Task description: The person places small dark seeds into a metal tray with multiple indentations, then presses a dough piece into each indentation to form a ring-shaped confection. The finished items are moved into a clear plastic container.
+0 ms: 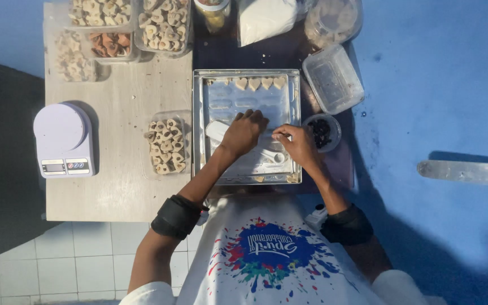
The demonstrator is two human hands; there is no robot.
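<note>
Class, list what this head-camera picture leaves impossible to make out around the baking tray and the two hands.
- Head view: what the left hand presses on the baking tray; the hand covers it.
- Head view: whether the right hand pinches anything; too small to tell.
- Head view: dark bits in the small bowl; too small to identify.
- Head view: top containers; cut off by the upper edge.

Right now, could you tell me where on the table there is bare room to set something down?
Bare wood lies between the kitchen scale and the clear tub of biscuits, and along the table's near edge below them. The far edge is crowded with filled containers. Both hands, left and right, occupy the metal tray.
</note>
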